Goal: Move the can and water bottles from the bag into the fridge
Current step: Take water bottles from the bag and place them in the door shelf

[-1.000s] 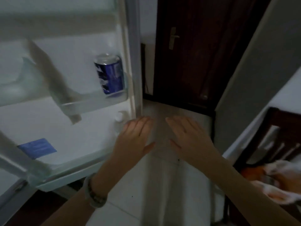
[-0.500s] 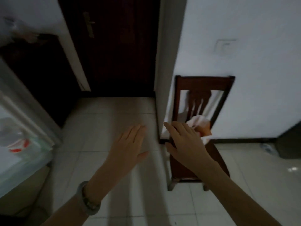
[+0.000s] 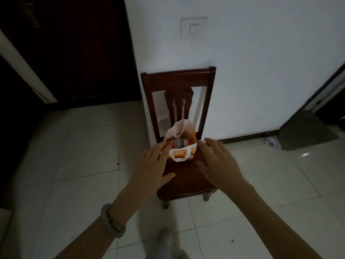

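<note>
The bag (image 3: 180,146), a small white and orange plastic one, stands open on the seat of a dark wooden chair (image 3: 186,180) set against a white wall. In its mouth lies a bottle (image 3: 178,143) on its side, with a reddish label; whether other items sit under it is hidden by the bag's folds. The fridge is not in view.

The left hand (image 3: 151,165) reaches in from the left, its fingers (image 3: 162,152) spread and empty, their tips at or touching the bag's left edge. The right hand (image 3: 219,163) hovers just right of the bag, fingers also apart and holding nothing, not touching it as far as can be seen.

The likely step is opening the bag and lifting the bottle out. The thin plastic is limp and stands near the back of the seat; a one-sided pull on its edge could tip it over or drag it along the slick seat. The bottle lies crosswise, so a pinch at one end may let it swing or slip. The dim light makes the bag's handles hard to make out, and a finger could catch in one.
</note>
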